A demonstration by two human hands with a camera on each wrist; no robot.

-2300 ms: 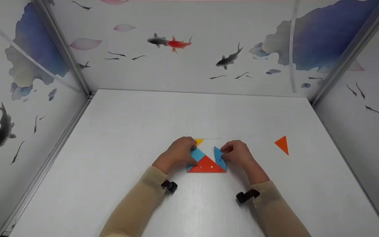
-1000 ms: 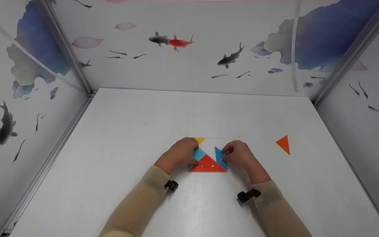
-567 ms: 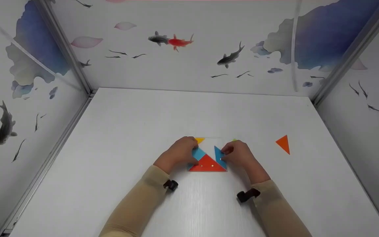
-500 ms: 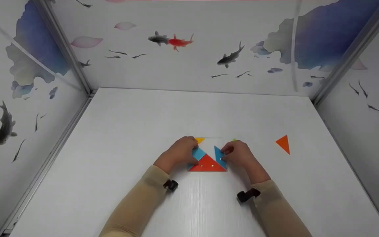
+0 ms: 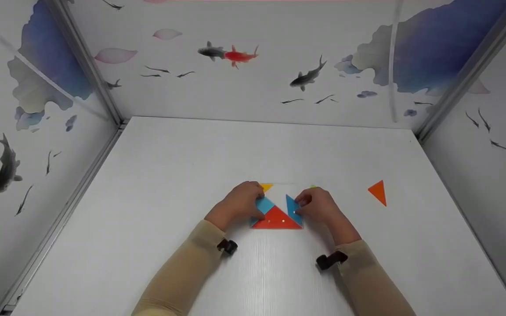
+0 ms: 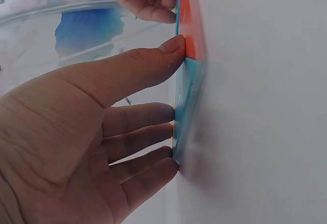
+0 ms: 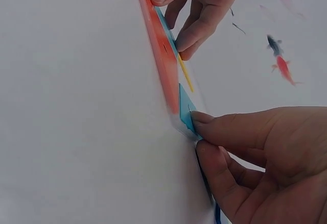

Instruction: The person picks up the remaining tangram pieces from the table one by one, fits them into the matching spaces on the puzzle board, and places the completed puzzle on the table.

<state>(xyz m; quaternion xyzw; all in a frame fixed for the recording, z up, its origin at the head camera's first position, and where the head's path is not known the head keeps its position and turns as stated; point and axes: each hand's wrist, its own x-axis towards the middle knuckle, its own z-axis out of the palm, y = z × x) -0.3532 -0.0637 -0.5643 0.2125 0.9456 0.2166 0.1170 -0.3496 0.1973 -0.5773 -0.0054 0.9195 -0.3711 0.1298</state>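
Flat tangram pieces lie in a shallow clear tray [image 5: 283, 184] in front of me. A large red triangle [image 5: 277, 218] fills its near edge, with a light blue piece [image 5: 265, 204] and a yellow piece [image 5: 267, 187] on the left. My left hand [image 5: 238, 202] presses along that side, thumb on the pieces and fingers nearly straight at the tray's edge. My right hand [image 5: 319, 205] pinches a darker blue tangram piece [image 5: 291, 205], set aslant at the right side; in the right wrist view, its thumb [image 7: 204, 119] lies on this blue piece [image 7: 185, 101].
An orange triangle [image 5: 379, 193] lies apart on the white table [image 5: 191, 149], to the right. A green sliver [image 5: 313, 187] shows just beyond the right hand. Walls painted with fish stand at the back and both sides.
Since the oldest frame, the green sliver has come into view beyond the right hand. Both hands and the tangram pieces otherwise stay nearly still.
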